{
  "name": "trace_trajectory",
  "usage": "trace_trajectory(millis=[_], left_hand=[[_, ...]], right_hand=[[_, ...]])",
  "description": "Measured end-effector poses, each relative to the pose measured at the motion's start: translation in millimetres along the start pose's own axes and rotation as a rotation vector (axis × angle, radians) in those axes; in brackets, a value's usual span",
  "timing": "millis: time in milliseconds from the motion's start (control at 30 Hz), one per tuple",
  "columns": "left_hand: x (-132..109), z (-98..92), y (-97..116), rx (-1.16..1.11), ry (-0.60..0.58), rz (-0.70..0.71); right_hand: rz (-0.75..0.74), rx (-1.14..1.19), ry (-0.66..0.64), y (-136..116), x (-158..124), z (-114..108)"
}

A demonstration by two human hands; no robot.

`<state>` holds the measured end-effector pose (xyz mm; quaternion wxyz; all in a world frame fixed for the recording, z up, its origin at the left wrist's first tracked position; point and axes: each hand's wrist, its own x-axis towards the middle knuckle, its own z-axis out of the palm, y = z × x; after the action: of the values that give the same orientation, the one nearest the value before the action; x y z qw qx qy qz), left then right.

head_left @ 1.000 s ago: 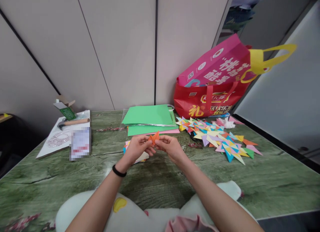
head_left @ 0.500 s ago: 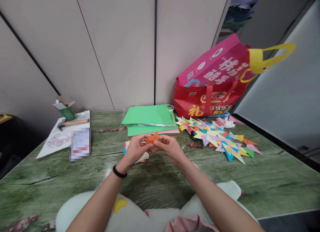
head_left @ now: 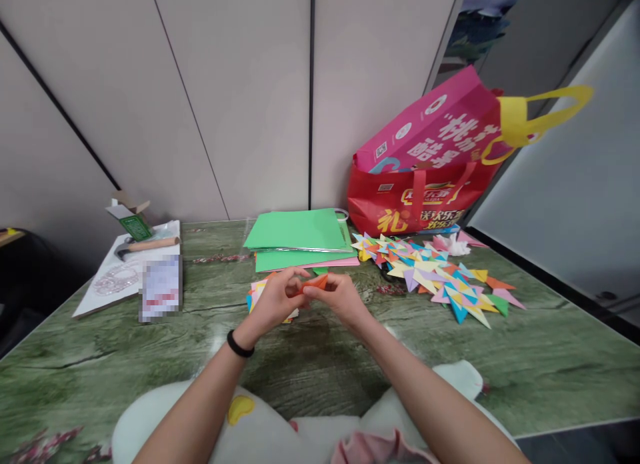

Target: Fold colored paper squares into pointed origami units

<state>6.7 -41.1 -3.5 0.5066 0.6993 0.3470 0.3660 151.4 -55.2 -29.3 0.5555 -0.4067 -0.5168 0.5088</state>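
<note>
Both my hands meet above the middle of the green table (head_left: 320, 371), pinching a small folded orange paper piece (head_left: 314, 283) between them. My left hand (head_left: 276, 299), with a black band on its wrist, grips the piece's left side with curled fingers. On the right side, my right hand (head_left: 341, 296) is closed on it too. Under my left hand lies a small pile of coloured paper squares (head_left: 257, 293). A stack of green sheets (head_left: 297, 237) lies just beyond my hands.
A spread of several folded multicoloured paper stars (head_left: 433, 274) lies to the right. A red and pink shopping bag (head_left: 430, 164) stands at the back right against the wall. At the left lie a white board (head_left: 95, 294), a hammer (head_left: 145, 245) and a small green box (head_left: 131, 221).
The orange piece has been tipped from pointing up to lying flatter between my fingers, and both hands have moved slightly closer together.
</note>
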Motion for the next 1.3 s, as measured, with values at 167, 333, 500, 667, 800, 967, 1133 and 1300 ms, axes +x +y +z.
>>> trace_trajectory(millis=[167, 333, 500, 667, 800, 967, 1133, 1300], left_hand=[[-0.9, -0.8, 1.6, -0.008, -0.045, -0.087], [-1.7, -1.1, 3.9, -0.06, -0.094, -0.189], [-1.4, -0.8, 1.8, -0.078, -0.121, -0.201], [-1.6, 4.8, -3.2, -0.083, -0.193, -0.234], [-1.4, 8.8, -4.5, -0.089, -0.224, -0.212], [-1.8, 9.7, -0.9, -0.091, -0.124, -0.195], [-0.2, 5.4, 0.0, -0.169, 0.131, -0.185], [0.9, 2.1, -1.8, -0.276, 0.154, -0.201]], right_hand=[[-0.017, -0.041, -0.004, 1.9, 0.3, 2.3], [-0.046, -0.148, 0.053, 5.5, -0.6, 6.4], [-0.112, -0.275, 0.184, 6.0, -4.6, 15.4], [-0.177, -0.297, 0.237, 4.3, -5.9, 18.4], [-0.186, -0.332, 0.249, 5.9, -5.0, 16.3], [-0.151, -0.277, 0.28, 9.5, -1.6, 12.3], [-0.101, -0.037, 0.09, 11.4, 3.4, 9.7], [-0.038, 0.1, 0.08, 11.6, 2.9, 9.8]])
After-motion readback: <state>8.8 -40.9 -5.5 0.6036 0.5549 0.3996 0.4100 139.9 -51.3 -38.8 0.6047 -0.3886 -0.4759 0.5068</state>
